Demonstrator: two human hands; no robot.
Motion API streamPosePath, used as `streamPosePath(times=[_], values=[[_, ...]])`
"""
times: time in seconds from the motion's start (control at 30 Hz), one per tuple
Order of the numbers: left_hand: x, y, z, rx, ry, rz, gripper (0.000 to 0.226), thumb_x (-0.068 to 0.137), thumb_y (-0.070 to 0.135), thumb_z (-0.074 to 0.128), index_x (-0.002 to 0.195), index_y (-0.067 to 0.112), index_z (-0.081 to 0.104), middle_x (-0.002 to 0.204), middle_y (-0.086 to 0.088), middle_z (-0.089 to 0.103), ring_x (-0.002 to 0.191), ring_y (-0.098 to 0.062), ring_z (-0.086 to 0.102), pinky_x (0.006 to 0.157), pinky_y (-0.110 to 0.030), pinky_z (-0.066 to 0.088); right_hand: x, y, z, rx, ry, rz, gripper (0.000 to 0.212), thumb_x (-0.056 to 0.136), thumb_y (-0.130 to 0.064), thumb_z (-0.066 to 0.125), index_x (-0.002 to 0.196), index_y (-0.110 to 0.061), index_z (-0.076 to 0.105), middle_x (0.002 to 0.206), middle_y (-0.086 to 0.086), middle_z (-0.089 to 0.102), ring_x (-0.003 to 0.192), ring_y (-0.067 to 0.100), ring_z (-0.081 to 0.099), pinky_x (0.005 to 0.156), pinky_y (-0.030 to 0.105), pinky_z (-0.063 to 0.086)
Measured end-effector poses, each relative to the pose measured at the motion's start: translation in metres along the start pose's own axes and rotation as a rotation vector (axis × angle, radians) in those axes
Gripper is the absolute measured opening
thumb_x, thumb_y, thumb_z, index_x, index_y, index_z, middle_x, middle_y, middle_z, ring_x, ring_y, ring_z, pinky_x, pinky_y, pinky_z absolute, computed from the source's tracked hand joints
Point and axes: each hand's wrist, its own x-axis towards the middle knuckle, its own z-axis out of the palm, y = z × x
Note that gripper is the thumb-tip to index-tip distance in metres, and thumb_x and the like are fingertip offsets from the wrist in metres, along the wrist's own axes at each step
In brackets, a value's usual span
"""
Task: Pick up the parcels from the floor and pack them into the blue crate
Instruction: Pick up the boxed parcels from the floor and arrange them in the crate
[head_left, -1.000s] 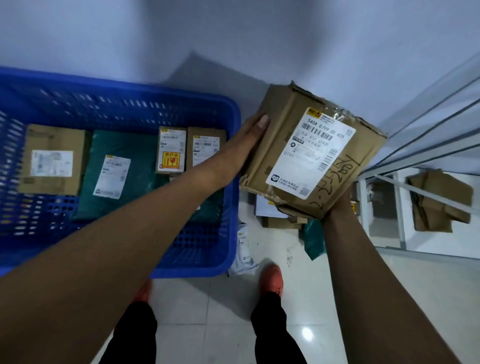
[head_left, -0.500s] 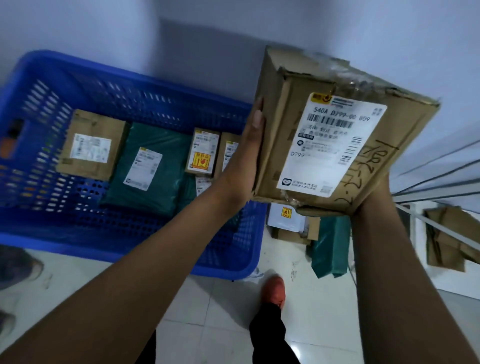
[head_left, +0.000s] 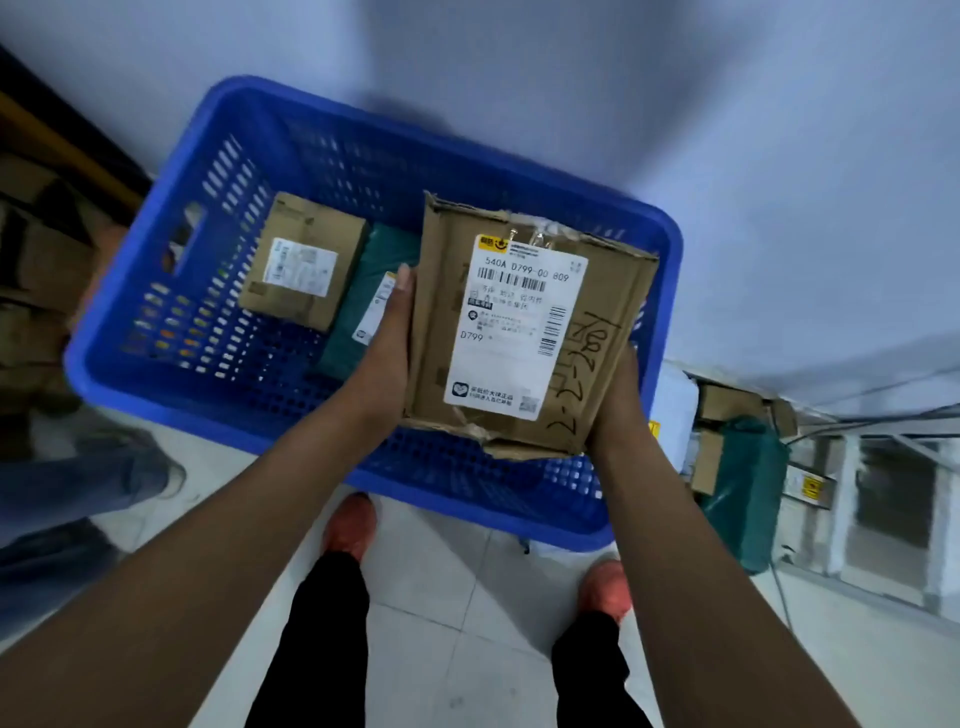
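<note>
Both forearms are bare down to the left hand (head_left: 384, 353) and the right hand (head_left: 615, 410). The legs wear plain black trousers (head_left: 317, 639), slim and unmarked. On the feet are rounded orange-red shoes (head_left: 349, 525) with smooth matte toes.

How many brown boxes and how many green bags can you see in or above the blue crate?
Brown cardboard boxes: 2 (small brown cardboard box inside the blue plastic crate, big torn brown cardboard box held above it)
Green plastic bag: 1
Total: 3; more may hide underneath.
</note>
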Motion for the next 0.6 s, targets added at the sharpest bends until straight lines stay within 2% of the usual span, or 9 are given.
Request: streamPosePath(times=[0.1, 0.13, 0.23, 0.3, 0.33, 0.4, 0.47, 0.53, 0.6], values=[[0.001, 0.002, -0.04, 0.048, 0.062, 0.026, 0.051, 0.11, 0.051, 0.023, 0.138, 0.029, 0.059, 0.124, 0.011, 0.074, 0.118, -0.008, 0.068, 0.1, -0.032, 0.056, 0.006, 0.036, 0.034, -0.089, -0.078, 0.062, 0.044, 0.109, -0.037, 0.035, 0.085, -0.017, 0.066, 0.063, -0.001, 0.072, 0.062, 0.019, 0.068, 0.059, 0.03, 0.058], [0.002, 0.008, -0.052, 0.057, 0.087, 0.039, 0.046, 0.11, 0.046, 0.027, 0.134, 0.027, 0.061, 0.123, 0.012, 0.074, 0.119, -0.006, 0.067, 0.104, -0.033, 0.054, 0.011, 0.049, 0.047, -0.103, -0.088, 0.099, 0.044, 0.109, -0.039, 0.036, 0.087, -0.017, 0.067, 0.066, 0.0, 0.073, 0.067, 0.022, 0.068, 0.065, 0.034, 0.057], [0.015, 0.025, -0.096, 0.15, 0.113, 0.055, 0.028, 0.1, 0.041, 0.052, 0.096, 0.028, 0.076, 0.088, 0.018, 0.079, 0.086, 0.0, 0.075, 0.083, -0.028, 0.058, 0.018, 0.081, 0.09, -0.104, -0.163, 0.168, 0.049, 0.107, -0.048, 0.033, 0.096, -0.017, 0.07, 0.084, 0.004, 0.075, 0.08, 0.026, 0.07, 0.082, 0.044, 0.057], [0.027, 0.04, -0.134, 0.235, 0.11, -0.036, 0.042, 0.076, 0.057, 0.07, 0.097, 0.022, 0.078, 0.091, 0.007, 0.081, 0.079, -0.01, 0.078, 0.078, -0.033, 0.056, 0.021, 0.103, 0.123, -0.112, -0.224, 0.203, 0.054, 0.106, -0.055, 0.03, 0.102, -0.019, 0.071, 0.095, 0.006, 0.076, 0.093, 0.03, 0.07, 0.093, 0.049, 0.055], [0.033, 0.048, -0.153, 0.289, 0.127, -0.091, 0.052, 0.075, 0.059, 0.073, 0.105, 0.018, 0.076, 0.095, 0.0, 0.081, 0.077, -0.015, 0.078, 0.074, -0.032, 0.056, 0.025, 0.114, 0.14, -0.117, -0.248, 0.221, 0.056, 0.105, -0.057, 0.029, 0.105, -0.019, 0.071, 0.098, 0.006, 0.076, 0.097, 0.03, 0.07, 0.092, 0.048, 0.055], [0.05, 0.063, -0.186, 0.401, 0.199, -0.162, 0.047, 0.088, 0.054, 0.07, 0.111, 0.014, 0.073, 0.098, -0.007, 0.081, 0.075, -0.022, 0.078, 0.071, -0.032, 0.059, 0.03, 0.132, 0.171, -0.139, -0.275, 0.257, 0.061, 0.103, -0.061, 0.027, 0.112, -0.019, 0.07, 0.104, 0.006, 0.077, 0.099, 0.029, 0.071, 0.088, 0.044, 0.057], [0.066, 0.075, -0.216, 0.517, 0.268, -0.218, 0.057, 0.084, 0.06, 0.072, 0.115, 0.013, 0.074, 0.099, -0.008, 0.08, 0.084, -0.028, 0.077, 0.086, -0.041, 0.061, 0.034, 0.152, 0.199, -0.132, -0.287, 0.315, 0.067, 0.1, -0.067, 0.028, 0.124, -0.019, 0.069, 0.116, 0.007, 0.075, 0.105, 0.031, 0.07, 0.089, 0.044, 0.056], [0.077, 0.081, -0.229, 0.625, 0.277, -0.232, 0.082, 0.07, 0.074, 0.073, 0.125, 0.013, 0.07, 0.11, -0.007, 0.078, 0.094, -0.03, 0.075, 0.097, -0.046, 0.057, 0.04, 0.167, 0.214, -0.074, -0.273, 0.338, 0.069, 0.099, -0.07, 0.028, 0.128, -0.021, 0.068, 0.117, 0.006, 0.075, 0.105, 0.03, 0.071, 0.084, 0.041, 0.058], [0.084, 0.083, -0.233, 0.686, 0.251, -0.2, 0.086, 0.075, 0.073, 0.07, 0.136, 0.013, 0.062, 0.122, 0.0, 0.07, 0.102, -0.023, 0.068, 0.097, -0.037, 0.052, 0.047, 0.174, 0.219, -0.016, -0.241, 0.335, 0.065, 0.1, -0.069, 0.028, 0.119, -0.023, 0.07, 0.104, 0.003, 0.078, 0.094, 0.026, 0.074, 0.075, 0.036, 0.058]])
